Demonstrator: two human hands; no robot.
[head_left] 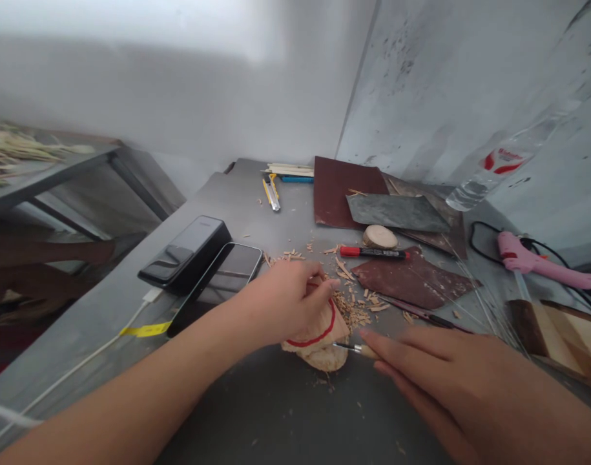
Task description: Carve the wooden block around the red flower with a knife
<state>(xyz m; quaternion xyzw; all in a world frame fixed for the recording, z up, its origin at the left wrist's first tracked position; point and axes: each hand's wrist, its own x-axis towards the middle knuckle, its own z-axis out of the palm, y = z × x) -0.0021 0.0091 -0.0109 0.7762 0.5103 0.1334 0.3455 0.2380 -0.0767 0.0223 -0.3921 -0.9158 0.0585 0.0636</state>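
A pale piece of carved wood (319, 352) with a curved red line drawn on it lies low on the grey table. My left hand (295, 300) is closed over its upper side, fingers curled round the far edge and partly hidden. In my right hand (421, 361) is a wood carving tool (357, 349), gripped by its light wooden handle. Its metal blade points left and meets the right edge of the wood, though the exact contact is too small to make out. Wood shavings (356, 310) lie heaped just beyond the piece.
A black power bank (186, 252) and a phone (217, 278) lie left. Behind are a yellow utility knife (270, 192), a red marker (373, 252), a wood slice (380, 237) and sandpaper sheets (348, 187). A pink glue gun (537, 261) and water bottle (498, 168) are right.
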